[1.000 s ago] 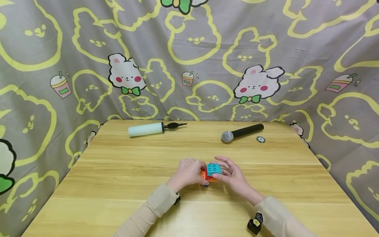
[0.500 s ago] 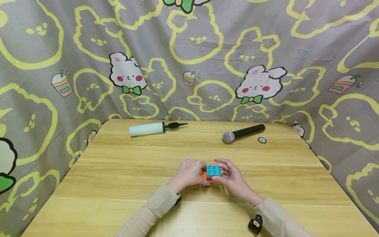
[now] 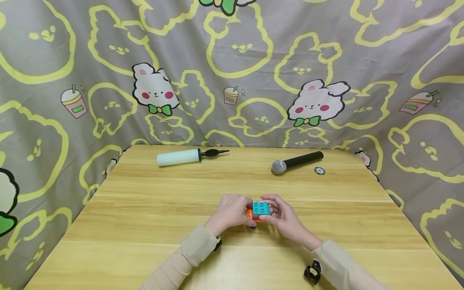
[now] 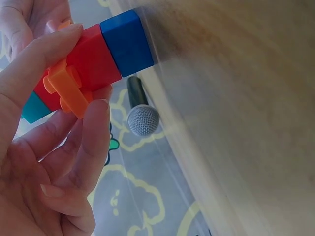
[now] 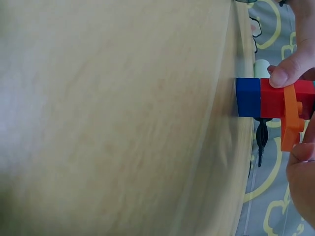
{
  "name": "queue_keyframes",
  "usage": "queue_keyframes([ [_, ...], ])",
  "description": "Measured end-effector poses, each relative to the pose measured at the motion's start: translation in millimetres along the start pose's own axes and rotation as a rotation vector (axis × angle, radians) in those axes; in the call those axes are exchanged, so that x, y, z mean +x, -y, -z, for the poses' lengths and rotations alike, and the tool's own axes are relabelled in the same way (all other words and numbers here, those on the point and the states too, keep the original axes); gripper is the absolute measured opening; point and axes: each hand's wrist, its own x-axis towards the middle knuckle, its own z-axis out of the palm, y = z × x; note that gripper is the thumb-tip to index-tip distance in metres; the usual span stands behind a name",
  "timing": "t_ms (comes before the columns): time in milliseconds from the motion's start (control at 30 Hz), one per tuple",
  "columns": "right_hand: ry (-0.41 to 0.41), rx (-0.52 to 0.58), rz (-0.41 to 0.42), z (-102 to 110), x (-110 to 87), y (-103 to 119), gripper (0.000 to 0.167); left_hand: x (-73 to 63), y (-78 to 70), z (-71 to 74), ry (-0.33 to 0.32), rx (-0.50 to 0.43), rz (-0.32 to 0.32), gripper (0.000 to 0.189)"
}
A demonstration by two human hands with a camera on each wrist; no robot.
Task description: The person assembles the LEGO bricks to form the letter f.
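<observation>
A stack of toy building bricks stands between both hands, blue at its lower end. The blue brick (image 4: 128,43) joins a red brick (image 4: 101,54), with a studded orange piece (image 5: 289,118) sticking out sideways from the stack. On top is a teal brick (image 3: 261,208) with a rounded side and studs facing up. My left hand (image 3: 233,211) pinches the stack from the left, thumb on the red brick. From the right, my right hand (image 3: 287,220) curls thumb and fingers about the teal top. Its far fingers are partly hidden behind the bricks.
Toward the back of the wooden table (image 3: 145,209) lie a pale blue hand pump (image 3: 179,157) with a black nozzle, a black microphone (image 3: 297,162) and a small round chip (image 3: 320,170). A patterned curtain (image 3: 203,96) surrounds the table's back and sides.
Both hands stay on the brick stack in nearly the same place. The teal brick has turned slightly and sits a touch lower; the head view has shifted a little.
</observation>
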Motion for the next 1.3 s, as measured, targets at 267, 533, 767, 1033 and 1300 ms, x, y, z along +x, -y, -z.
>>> queue_keyframes([
  [267, -0.058, -0.187, -0.080, 2, -2.2, 8, 0.069, -0.6, 0.2, -0.2, 0.016, 0.002, 0.003, 0.037],
  [533, -0.050, -0.250, -0.185, 5, -8.9, -4, 0.071, -3.4, 0.2, 0.7, 0.033, 0.006, 0.020, 0.037],
  [767, -0.077, -0.196, -0.172, 2, -11.2, -6, 0.068, -2.9, 1.1, 1.8, 0.028, -0.019, 0.009, 0.037],
  [1033, -0.101, -0.124, -0.209, -3, -5.3, -4, 0.068, -7.6, 10.7, 11.9, 0.033, -0.018, 0.000, 0.045],
  [1300, -0.172, -0.016, -0.295, -1, 5.1, -3, 0.050, -3.2, 17.8, 11.8, 0.046, -0.164, 0.071, 0.041],
])
